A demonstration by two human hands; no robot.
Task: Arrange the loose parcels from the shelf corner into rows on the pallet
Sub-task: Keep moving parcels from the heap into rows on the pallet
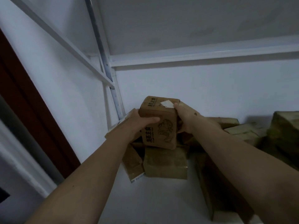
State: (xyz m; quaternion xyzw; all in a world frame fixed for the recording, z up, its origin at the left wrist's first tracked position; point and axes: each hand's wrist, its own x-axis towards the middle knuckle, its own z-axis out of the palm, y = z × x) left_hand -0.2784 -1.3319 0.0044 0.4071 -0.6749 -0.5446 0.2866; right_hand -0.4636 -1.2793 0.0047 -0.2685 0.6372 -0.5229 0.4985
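Two bare forearms enter from the lower edge and converge on a printed cardboard parcel (159, 125) at the shelf corner. Left hand (142, 121) grips the parcel's left side, thumb laid across the front face and the other fingers wrapped behind, out of view. Right hand (186, 118) grips the right side, thumb tip at the top edge beside a white label (167, 104); its remaining fingers curl round the right face. Both hands therefore hold the same parcel. It is tilted, top leaning away from the camera, and shows dark printed characters and a line drawing on the front face.

Directly beneath it sits a taped brown parcel (165, 164), with a narrower parcel (133, 164) leaning against that one's left side. Whether the held parcel touches the taped one cannot be told. More parcels (249, 133) lie piled to the right along the rear wall, and a long carton (221, 188) lies under the right forearm.

All of them rest on the white shelf (158, 199). A white perforated upright (113, 89) marks the corner, with an upper shelf board (178, 29) overhead.
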